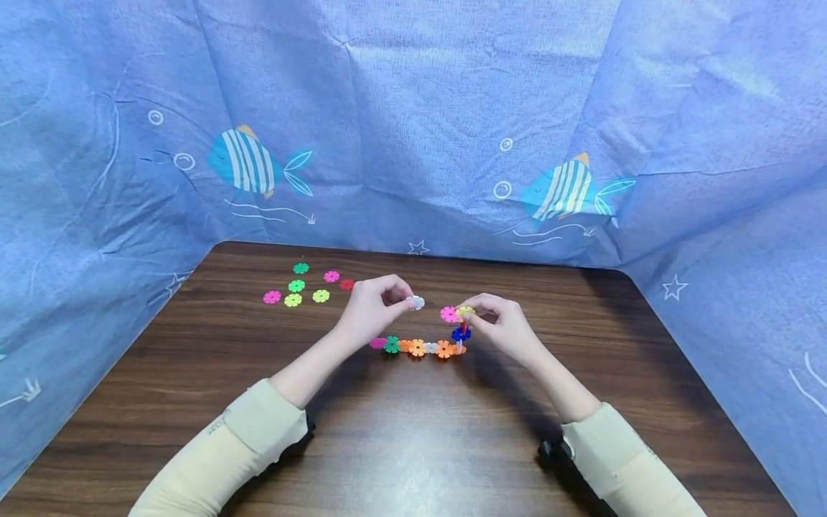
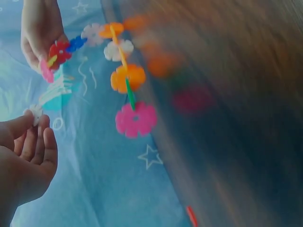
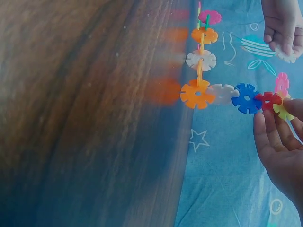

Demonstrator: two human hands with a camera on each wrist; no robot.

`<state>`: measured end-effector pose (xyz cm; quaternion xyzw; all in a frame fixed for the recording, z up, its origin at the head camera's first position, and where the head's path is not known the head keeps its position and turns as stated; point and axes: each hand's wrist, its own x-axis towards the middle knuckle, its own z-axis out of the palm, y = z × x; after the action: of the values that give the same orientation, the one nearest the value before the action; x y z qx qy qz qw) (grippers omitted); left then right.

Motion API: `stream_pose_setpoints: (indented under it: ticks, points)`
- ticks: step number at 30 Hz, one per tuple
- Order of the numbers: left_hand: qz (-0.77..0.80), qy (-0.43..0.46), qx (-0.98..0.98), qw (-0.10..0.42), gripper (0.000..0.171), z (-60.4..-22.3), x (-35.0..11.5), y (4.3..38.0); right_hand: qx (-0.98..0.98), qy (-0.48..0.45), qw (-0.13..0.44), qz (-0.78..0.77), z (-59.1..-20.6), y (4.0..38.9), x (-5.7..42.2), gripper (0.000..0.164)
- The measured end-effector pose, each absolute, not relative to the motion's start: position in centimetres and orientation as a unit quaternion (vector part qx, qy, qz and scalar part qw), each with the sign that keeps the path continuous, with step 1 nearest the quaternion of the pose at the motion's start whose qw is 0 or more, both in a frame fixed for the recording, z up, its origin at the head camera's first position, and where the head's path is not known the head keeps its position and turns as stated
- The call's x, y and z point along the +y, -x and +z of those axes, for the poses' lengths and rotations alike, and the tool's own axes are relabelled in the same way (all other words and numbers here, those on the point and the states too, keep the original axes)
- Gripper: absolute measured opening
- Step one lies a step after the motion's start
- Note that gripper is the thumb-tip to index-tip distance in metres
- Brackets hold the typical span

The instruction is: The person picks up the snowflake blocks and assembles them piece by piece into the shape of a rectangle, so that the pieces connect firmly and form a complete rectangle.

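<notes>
Pinching a partly hidden white disc (image 1: 418, 302), the left hand (image 1: 372, 307); pinching a partly hidden yellow disc (image 3: 283, 113), the right hand (image 1: 507, 327).

A creased blue cloth (image 1: 413, 108) hangs behind the dark brown, wood-grained surface (image 1: 194, 373) and along both its sides. Two teal-and-white striped fish (image 1: 248, 161) with orange fins are printed on it, with white rings (image 1: 184, 161) beside each and outlined stars (image 1: 675, 287) lower down. A pale glare shows on the surface's near part.
</notes>
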<state>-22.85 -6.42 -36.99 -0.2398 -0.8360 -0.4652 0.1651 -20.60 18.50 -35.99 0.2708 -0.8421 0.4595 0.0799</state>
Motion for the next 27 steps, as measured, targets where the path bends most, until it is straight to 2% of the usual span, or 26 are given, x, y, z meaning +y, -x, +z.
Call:
stream_pose_setpoints:
  ticks: [10, 27]
  points:
    - [-0.484, 0.218, -0.834, 0.151, 0.013, -37.9, -4.7, 22.3, -0.849, -0.228, 0.058, 0.473, -36.1, 20.3, 18.5, 0.017]
    - [-0.511, 0.214, -0.823, 0.127, 0.015, -38.6, -3.2, 22.0, -0.848, -0.23, 0.072, 0.472, -35.9, 20.0, 18.5, 0.017]
